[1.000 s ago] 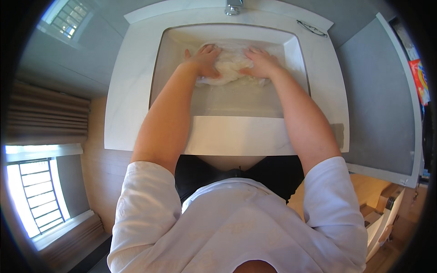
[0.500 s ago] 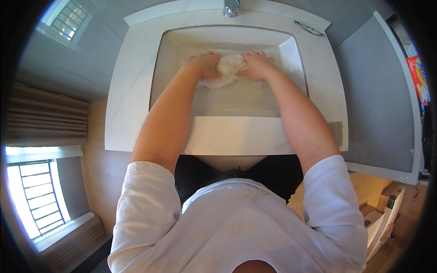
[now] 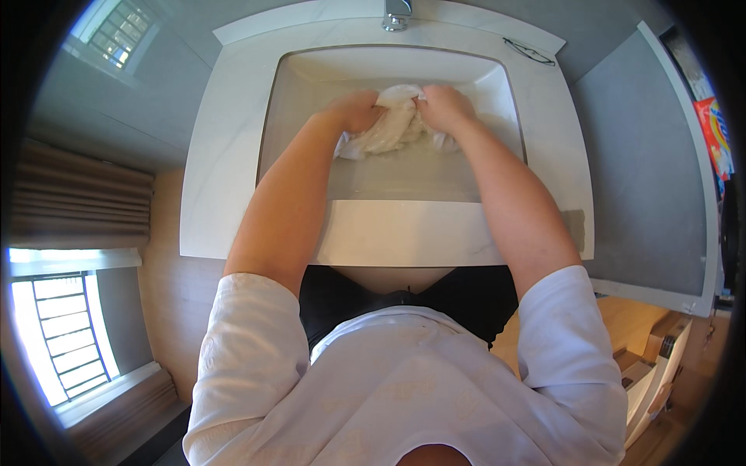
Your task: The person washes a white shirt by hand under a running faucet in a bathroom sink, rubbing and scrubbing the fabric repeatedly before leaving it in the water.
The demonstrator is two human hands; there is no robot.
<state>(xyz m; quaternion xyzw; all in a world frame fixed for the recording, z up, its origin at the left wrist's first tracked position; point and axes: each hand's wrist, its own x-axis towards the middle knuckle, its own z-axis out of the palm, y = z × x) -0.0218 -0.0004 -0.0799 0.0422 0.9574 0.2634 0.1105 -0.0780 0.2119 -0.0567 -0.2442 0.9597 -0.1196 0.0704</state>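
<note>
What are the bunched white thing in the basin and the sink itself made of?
White cloth: looks like soft woven fabric, probably wet; it folds and bunches where the left hand and right hand grip it. Sink: hard, smooth white slab with faint grey veining, so marble or a stone-look composite; which one cannot be told. Semi-gloss finish.

White cloth point(image 3: 391, 128); white sink point(image 3: 233, 147); grey wall point(image 3: 645, 155).

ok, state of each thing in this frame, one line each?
white cloth: bunched up, wet-looking, gripped by both hands in the basin
left hand: closed on the cloth
right hand: closed on the cloth
sink: shallow water in the basin
faucet: no stream visible
eyeglasses: lying on the sink ledge
</note>
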